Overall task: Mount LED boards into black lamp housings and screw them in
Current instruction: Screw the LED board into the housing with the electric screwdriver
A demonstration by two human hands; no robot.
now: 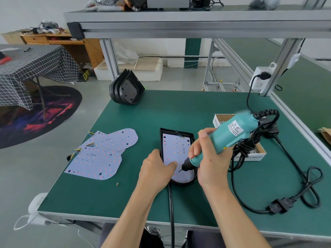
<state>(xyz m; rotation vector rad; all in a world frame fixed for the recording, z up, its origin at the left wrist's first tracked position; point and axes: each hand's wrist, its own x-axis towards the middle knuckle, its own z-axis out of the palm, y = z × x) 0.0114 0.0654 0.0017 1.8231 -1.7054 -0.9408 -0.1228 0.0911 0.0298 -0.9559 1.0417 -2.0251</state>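
A black lamp housing [194,138] lies on the green table in front of me with a white LED board [174,145] seated inside it. My left hand [157,170] rests on the housing's left edge, its thumb pressing the board's near part. My right hand [204,158] grips a teal electric screwdriver [231,133], tilted, with its bit tip touching the board near the rounded near end. Several loose LED boards [105,154] with coloured wires lie overlapping to the left. A stack of empty black housings [127,88] stands on edge at the table's far left corner.
An open cardboard box of screws [258,154] sits right of the housing, partly hidden by the screwdriver and its bundled black cable [243,145]. A power cord with plug [279,206] loops at the right. A socket strip [259,79] hangs on the aluminium frame.
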